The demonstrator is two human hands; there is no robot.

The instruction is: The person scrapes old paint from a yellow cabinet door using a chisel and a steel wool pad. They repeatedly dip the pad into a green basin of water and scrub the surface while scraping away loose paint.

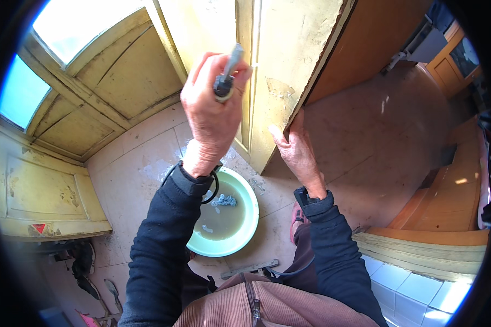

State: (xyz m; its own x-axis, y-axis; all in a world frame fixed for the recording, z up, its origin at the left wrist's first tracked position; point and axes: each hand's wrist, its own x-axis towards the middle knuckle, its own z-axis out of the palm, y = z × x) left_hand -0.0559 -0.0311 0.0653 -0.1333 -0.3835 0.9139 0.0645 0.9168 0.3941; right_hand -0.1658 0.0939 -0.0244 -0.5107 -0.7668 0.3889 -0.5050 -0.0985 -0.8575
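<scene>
My left hand point(212, 102) is raised before a yellow-painted wooden door point(286, 49), closed around a hand tool point(231, 67) with a grey blade and a dark collar. The tool is blurred, and I cannot tell whether its tip touches the door. Lower down, my right hand point(296, 153) grips the door's edge, thumb on the painted face and fingers behind it. Near that hand the paint has a worn, flaked patch point(280, 88). Below my left forearm, a pale green basin point(251, 216) of murky water holds a blue scrubbing cloth point(227, 200).
Pale flakes point(255, 184) lie on the tiled floor beside the basin. Yellow wooden panelling point(131, 69) and a low yellow cabinet point(49, 188) stand left, with dark shoes point(84, 261) below. A wooden piece point(251, 268) lies between my legs. White tiles point(413, 288) border the right.
</scene>
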